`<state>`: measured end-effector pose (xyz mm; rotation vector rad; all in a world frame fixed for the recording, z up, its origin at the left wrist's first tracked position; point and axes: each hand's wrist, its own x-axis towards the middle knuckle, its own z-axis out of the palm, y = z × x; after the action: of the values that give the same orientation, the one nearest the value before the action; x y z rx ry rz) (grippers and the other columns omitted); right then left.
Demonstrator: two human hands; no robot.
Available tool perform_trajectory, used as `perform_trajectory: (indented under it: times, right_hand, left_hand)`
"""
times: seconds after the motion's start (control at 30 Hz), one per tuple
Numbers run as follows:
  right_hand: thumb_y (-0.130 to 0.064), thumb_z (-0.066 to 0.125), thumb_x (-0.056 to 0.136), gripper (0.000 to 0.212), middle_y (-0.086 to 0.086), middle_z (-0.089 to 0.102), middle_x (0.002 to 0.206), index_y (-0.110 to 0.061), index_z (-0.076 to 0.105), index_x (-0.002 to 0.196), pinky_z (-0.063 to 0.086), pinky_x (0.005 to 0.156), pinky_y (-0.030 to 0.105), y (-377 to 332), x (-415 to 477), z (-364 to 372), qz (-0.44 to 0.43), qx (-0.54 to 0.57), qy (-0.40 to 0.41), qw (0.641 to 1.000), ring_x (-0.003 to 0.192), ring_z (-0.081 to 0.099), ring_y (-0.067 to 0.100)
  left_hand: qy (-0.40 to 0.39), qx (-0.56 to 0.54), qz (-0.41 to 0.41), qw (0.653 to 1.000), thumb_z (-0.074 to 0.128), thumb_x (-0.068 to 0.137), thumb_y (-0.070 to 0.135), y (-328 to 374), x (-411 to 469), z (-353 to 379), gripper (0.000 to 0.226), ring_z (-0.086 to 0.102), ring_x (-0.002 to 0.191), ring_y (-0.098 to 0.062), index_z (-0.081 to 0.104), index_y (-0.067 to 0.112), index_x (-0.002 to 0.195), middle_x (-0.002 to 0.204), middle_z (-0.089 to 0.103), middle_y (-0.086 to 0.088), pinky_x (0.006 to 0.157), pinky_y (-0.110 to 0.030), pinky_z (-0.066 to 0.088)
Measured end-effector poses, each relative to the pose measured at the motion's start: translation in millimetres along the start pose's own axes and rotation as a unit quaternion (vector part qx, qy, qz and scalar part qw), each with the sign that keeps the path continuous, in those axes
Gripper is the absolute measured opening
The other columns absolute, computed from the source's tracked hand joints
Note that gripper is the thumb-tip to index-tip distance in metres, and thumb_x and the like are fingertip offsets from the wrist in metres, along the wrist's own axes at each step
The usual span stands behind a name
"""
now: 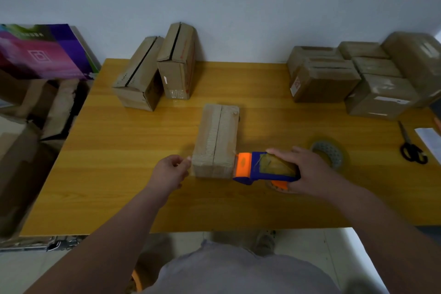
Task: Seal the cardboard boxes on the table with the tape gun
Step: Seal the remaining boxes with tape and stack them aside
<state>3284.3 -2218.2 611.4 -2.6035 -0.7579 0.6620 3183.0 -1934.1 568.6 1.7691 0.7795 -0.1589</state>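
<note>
Your right grip (307, 172) is clamped on the tape gun (267, 169), fingers curled over the top of its blue body. The gun's orange front end touches the near right corner of the middle box (216, 141). Your left grip (170, 170) is curled, with a fingertip against the near left corner of that same box; you cannot tell from here whether it pinches anything.

The middle box lies lengthwise, near to far, at the centre of the tabletop (119, 174), and its top seam runs down the middle. Just right of your right grip lies a roll of tape (334, 154), flat on the tabletop. Further right lie black-handled scissors (411, 148), with a white sheet (428, 141) at the right edge.

At the far left stand two boxes (140, 74), touching side by side, each with a dark gap along its top seam. At the far right sits a cluster of boxes (324, 81), packed close together. Left of the tabletop, off it, leans a purple carton (45, 52).
</note>
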Motion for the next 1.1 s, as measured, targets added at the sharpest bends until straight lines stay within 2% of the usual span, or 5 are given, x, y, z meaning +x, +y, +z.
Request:
perform_trajectory:
  times: [0.33,0.5,0.7,0.87,1.1]
  right_hand:
    - [-0.014,0.077,0.076,0.089,0.000,0.039,0.111,-0.044,0.030,0.145,0.042,0.080,0.026,-4,0,5,0.013,0.021,0.002,1.000,0.103,0.043,0.014]
    - [-0.013,0.076,0.076,0.089,0.002,0.038,0.116,-0.043,0.030,0.146,0.042,0.082,0.027,-5,0,9,0.019,0.026,0.005,0.999,0.110,0.043,0.018]
    - [-0.013,0.076,0.077,0.089,0.000,0.038,0.114,-0.043,0.029,0.146,0.042,0.077,0.024,-8,-2,10,0.019,0.026,0.010,0.999,0.108,0.043,0.014]
    - [-0.014,0.076,0.078,0.088,0.000,0.038,0.110,-0.042,0.028,0.146,0.034,0.066,0.015,-14,-2,12,0.020,0.025,0.010,0.999,0.102,0.042,0.011]
    - [-0.015,0.075,0.079,0.087,-0.001,0.037,0.109,-0.042,0.027,0.147,0.035,0.070,0.018,-18,-7,13,0.024,0.033,0.014,0.999,0.104,0.038,0.010]
  left_hand:
    - [0.142,0.056,0.083,0.985,0.055,0.096,0.020,5,-7,0,0.020,0.062,0.100,-0.023,0.071,0.011,0.104,0.106,0.069,-0.007,0.082,-0.031,0.048]
    - [0.007,-0.155,0.020,0.988,0.046,0.098,0.019,-3,-22,11,0.032,0.048,0.127,-0.017,0.059,0.022,0.127,0.135,0.056,0.000,0.111,-0.038,0.035]
    - [-0.036,0.021,0.051,0.998,0.036,0.103,0.034,4,-26,3,0.055,0.019,0.145,-0.017,0.019,0.020,0.153,0.158,0.021,0.002,0.107,-0.028,0.024]
    - [-0.013,0.439,0.220,0.871,0.027,0.099,0.051,5,-35,17,0.072,-0.018,0.144,-0.015,-0.011,0.017,0.151,0.157,-0.021,0.000,0.120,-0.043,-0.003]
    - [-0.079,0.571,0.324,0.750,0.011,0.091,0.067,11,-32,30,0.080,-0.024,0.143,-0.014,-0.018,0.020,0.149,0.155,-0.025,0.000,0.117,-0.041,-0.015]
